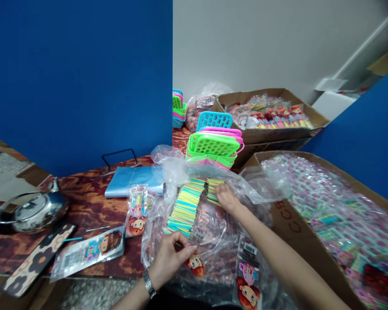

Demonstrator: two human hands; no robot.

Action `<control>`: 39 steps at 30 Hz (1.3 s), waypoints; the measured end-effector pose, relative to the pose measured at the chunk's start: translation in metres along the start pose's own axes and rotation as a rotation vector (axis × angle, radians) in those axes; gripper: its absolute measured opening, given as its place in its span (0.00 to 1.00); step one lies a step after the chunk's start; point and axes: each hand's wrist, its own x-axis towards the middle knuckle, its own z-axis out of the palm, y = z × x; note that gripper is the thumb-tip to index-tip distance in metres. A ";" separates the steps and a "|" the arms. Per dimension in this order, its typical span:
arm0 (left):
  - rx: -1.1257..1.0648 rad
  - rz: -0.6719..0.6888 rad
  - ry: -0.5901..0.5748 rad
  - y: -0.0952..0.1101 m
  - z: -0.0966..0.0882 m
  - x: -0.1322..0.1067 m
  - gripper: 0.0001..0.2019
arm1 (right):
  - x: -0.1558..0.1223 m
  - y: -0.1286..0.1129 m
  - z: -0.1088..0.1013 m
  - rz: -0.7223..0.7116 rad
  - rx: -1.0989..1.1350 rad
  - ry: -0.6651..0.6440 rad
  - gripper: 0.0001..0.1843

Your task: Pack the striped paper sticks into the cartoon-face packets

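A pile of thin pastel sticks (184, 209) lies inside a crumpled clear plastic bag (213, 224) on the wooden table (90, 206). My right hand (226, 199) reaches into the bag, its fingers pinched on a few sticks at the far end of the pile. My left hand (170, 254), with a watch on the wrist, is closed on a small packet with a cartoon face (195, 263) at the near end of the pile. Another cartoon-face packet (247, 280) lies under my right forearm.
Stacked green, pink and blue plastic baskets (213, 144) stand behind the bag. Cardboard boxes of wrapped goods sit at the right (336, 215) and back (271, 114). On the left lie a steel kettle (32, 211), a flowered case (35, 258), two packets (90, 252) and a blue sheet stack (134, 181).
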 end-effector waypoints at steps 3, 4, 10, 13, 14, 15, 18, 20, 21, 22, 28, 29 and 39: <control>-0.021 -0.014 0.006 0.001 -0.002 0.000 0.12 | 0.000 0.001 -0.002 0.066 0.044 -0.048 0.12; -0.029 -0.021 0.006 0.001 -0.002 0.000 0.12 | -0.001 0.002 -0.003 0.085 0.060 -0.068 0.12; -0.064 -0.034 -0.008 0.000 0.000 0.000 0.13 | -0.014 0.009 -0.008 0.125 0.113 -0.176 0.15; -0.084 -0.032 -0.020 0.000 0.001 -0.002 0.13 | -0.015 0.010 -0.010 0.106 0.091 -0.204 0.14; -0.087 -0.034 -0.022 0.000 0.002 -0.002 0.13 | -0.014 0.009 -0.011 0.099 0.079 -0.212 0.14; -0.089 -0.036 -0.023 0.000 0.002 -0.003 0.13 | -0.012 0.007 -0.011 0.094 0.067 -0.219 0.13; -0.099 -0.044 -0.021 0.000 0.002 -0.003 0.13 | -0.007 0.001 -0.011 0.089 0.040 -0.231 0.15; -0.109 -0.048 -0.022 0.001 0.002 -0.004 0.13 | -0.004 -0.002 -0.012 0.083 0.039 -0.228 0.16; -0.110 -0.047 -0.020 0.001 0.002 -0.004 0.13 | -0.003 -0.002 -0.012 0.080 0.043 -0.226 0.16; -0.108 -0.044 -0.018 0.001 0.002 -0.004 0.13 | -0.003 -0.003 -0.012 0.078 0.051 -0.223 0.16; -0.114 -0.045 -0.011 0.000 0.001 -0.003 0.13 | -0.007 0.003 -0.013 0.104 0.167 -0.180 0.14; -0.116 -0.046 -0.009 0.000 0.001 -0.003 0.13 | -0.008 0.004 -0.013 0.113 0.200 -0.170 0.14; -0.119 -0.048 -0.011 0.004 0.002 -0.005 0.13 | -0.023 0.004 -0.004 0.137 0.873 -0.124 0.14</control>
